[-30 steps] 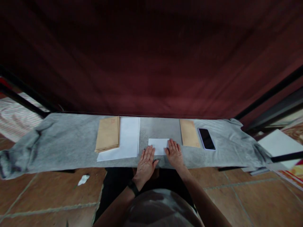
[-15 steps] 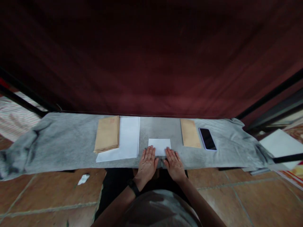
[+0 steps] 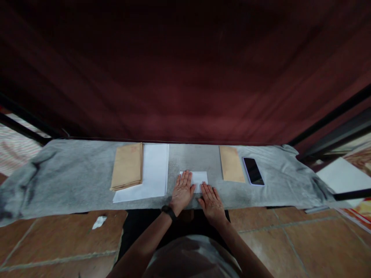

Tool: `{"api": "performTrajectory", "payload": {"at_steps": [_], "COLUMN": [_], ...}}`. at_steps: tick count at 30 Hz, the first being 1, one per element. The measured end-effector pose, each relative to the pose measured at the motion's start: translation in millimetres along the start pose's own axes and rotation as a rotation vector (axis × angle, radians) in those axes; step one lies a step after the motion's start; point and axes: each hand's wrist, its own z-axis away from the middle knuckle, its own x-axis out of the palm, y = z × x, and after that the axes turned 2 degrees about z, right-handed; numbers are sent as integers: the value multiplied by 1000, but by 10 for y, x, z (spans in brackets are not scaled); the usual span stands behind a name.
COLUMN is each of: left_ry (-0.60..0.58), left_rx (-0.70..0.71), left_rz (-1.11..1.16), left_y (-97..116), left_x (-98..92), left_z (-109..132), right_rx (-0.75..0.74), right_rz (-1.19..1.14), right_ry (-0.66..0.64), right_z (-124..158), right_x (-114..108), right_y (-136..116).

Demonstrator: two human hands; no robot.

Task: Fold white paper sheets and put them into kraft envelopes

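A small white rectangle of paper (image 3: 199, 177), seemingly folded, lies on the grey cloth in front of me. My left hand (image 3: 182, 191) rests flat over its left part, fingers stretched out and pointing away from me. Against its lower right corner lies my right hand (image 3: 212, 200), fingers out flat, covering only that edge. Neither hand grips anything. To the left, a stack of brown envelopes (image 3: 127, 166) sits partly on top of white paper sheets (image 3: 155, 170). On the right lies a single brown envelope (image 3: 232, 164).
A phone (image 3: 253, 171) with a dark screen lies right of the single envelope. Grey cloth (image 3: 78, 173) covers the narrow table. Behind it hangs a dark red curtain (image 3: 185, 96). A crumpled white scrap (image 3: 99, 222) is on the tiled floor.
My left hand has slid forward and now covers the paper's left side. My right hand stays near the lower right corner. The view has shifted slightly.
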Motion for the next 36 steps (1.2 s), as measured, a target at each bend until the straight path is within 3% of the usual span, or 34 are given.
{"api": "performTrajectory", "payload": {"at_steps": [6,17,24,30,36], "left_ry": [35,12,-31,-35,-33], "left_rx": [-64,-91,-104,-115,-111], "left_rz": [36,2,-17,-3,1], "left_y": [-207,-174,-109,-78,-68], "left_x": [0,-37,-65,-49,-46], "left_z": [14,12,-7,3,-3], "right_rx": [6,105,127,80,89], "right_rz": [-27,-30,-147,-103,-107], "right_ry": [-44,-19,40,-31,-49], "right_z": [-14,4,-470,-771,-986], "right_x": [-26,-19,87,225,205], "right_y": [10,61,182,149,226]}}
